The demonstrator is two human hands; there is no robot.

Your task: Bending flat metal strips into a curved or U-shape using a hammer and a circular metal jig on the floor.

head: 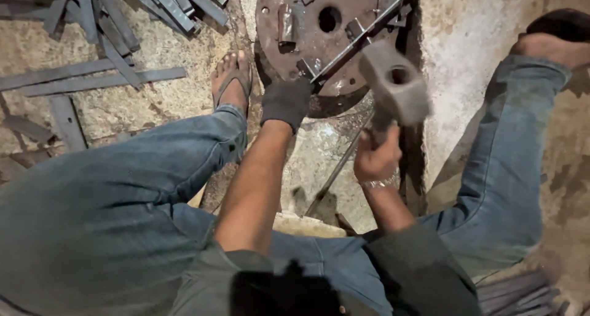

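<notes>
Just above my right hand (pixel 376 158), the hammer (pixel 393 85) hangs raised, its blocky steel head blurred a little, with a round eye showing in its side. My fingers are wrapped tight round the handle right under the head, so the hand is clamped on the hammer. I judge that head heavy and dead stiff; gripped this near the head it feels controlled, while a hold lower on the handle would give more swing and less steadiness. Bare skin on the handle could slip if it is greasy, though I cannot tell that from here.

To the left of that, my left hand (pixel 286 102) wears a dark glove and is closed on the near end of a thin rod (pixel 362 35). The rod runs up and away to the right from my glove, lying across the rusty round plate (pixel 319 39). It looks narrow, rigid and likely to jump or ring when struck, so holding it at the end, well clear of the hammer's path, seems right.

Beyond my left hand, my sandalled foot (pixel 232 76) rests just beside the plate. Farther left, flat steel strips (pixel 92 79) lie scattered on the floor.
</notes>
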